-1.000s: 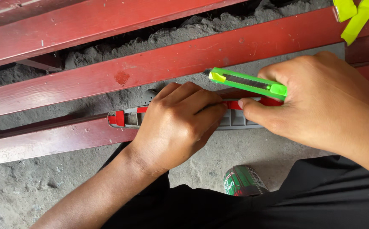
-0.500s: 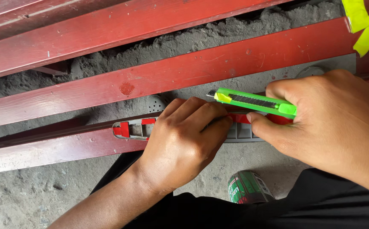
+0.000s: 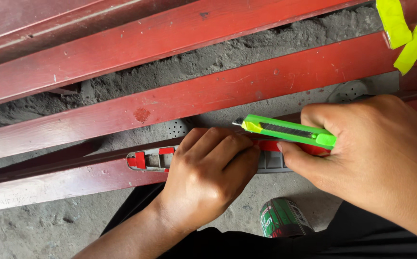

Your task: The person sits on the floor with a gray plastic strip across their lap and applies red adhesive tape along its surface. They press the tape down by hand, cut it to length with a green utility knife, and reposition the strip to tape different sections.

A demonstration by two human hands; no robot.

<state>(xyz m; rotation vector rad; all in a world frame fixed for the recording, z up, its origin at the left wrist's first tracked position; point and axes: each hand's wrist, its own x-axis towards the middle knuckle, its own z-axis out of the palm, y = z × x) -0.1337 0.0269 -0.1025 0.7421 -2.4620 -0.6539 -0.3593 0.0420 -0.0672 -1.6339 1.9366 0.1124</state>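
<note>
While the right hand (image 3: 376, 158) grips a green utility knife (image 3: 287, 131), the left hand (image 3: 208, 177) presses closed over a grey-red strip (image 3: 148, 159) beside red beams (image 3: 246, 91).

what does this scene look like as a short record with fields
left hand: pressing on a grey and red plastic strip
right hand: holding a green utility knife over the strip
surface: red metal bars on dusty concrete floor
nearby: green can by the knee, yellow tape top right
</note>
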